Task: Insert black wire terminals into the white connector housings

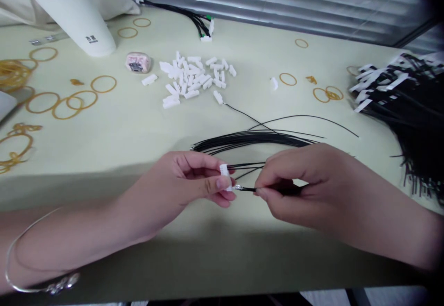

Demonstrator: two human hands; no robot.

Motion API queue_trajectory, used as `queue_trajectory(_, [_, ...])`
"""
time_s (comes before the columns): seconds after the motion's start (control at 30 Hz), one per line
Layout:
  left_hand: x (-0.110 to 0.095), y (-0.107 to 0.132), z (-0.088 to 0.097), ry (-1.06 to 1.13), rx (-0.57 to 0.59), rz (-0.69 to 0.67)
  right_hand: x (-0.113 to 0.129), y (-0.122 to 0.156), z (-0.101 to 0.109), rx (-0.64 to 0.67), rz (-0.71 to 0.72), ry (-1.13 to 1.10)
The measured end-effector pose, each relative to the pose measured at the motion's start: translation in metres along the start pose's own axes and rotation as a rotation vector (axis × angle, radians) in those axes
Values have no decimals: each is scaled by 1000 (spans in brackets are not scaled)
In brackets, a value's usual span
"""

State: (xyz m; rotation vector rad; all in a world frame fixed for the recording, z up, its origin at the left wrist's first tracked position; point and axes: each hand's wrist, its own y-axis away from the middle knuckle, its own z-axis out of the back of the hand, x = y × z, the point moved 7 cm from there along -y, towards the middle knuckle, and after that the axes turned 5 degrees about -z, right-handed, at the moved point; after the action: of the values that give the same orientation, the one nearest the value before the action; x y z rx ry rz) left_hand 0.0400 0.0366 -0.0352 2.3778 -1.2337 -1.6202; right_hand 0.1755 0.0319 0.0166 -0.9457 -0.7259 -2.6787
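A small white connector housing (224, 172) is pinched between the thumb and fingers of my left hand (194, 181). Thin black wires run from the housing toward my right hand (312, 188). That hand is closed on a black wire (248, 189), whose metal terminal tip sits right by the housing's lower end; whether it has entered cannot be made out. Behind both hands lies a bundle of loose black wires (253, 137). Farther back is a pile of white connector housings (190, 77). One single housing (218, 96) has a black wire at its end.
Yellow rubber bands (74, 104) lie scattered at the left, with others at the right. A white cylinder (83, 14) and a small pinkish object (138, 62) stand at the back left. A finished-looking harness (176, 9) lies near the blinds. Many bundled wires (412, 102) fill the right.
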Motion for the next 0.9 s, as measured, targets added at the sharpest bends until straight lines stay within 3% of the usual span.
queue_trajectory(0.13, [-1,0,-1,-39,19,-12,-2,0,-3,49,-22,-23])
queue_trajectory(0.9, [0,0,1,-122,10,-27,-2,-2,-4,58,-65,-20])
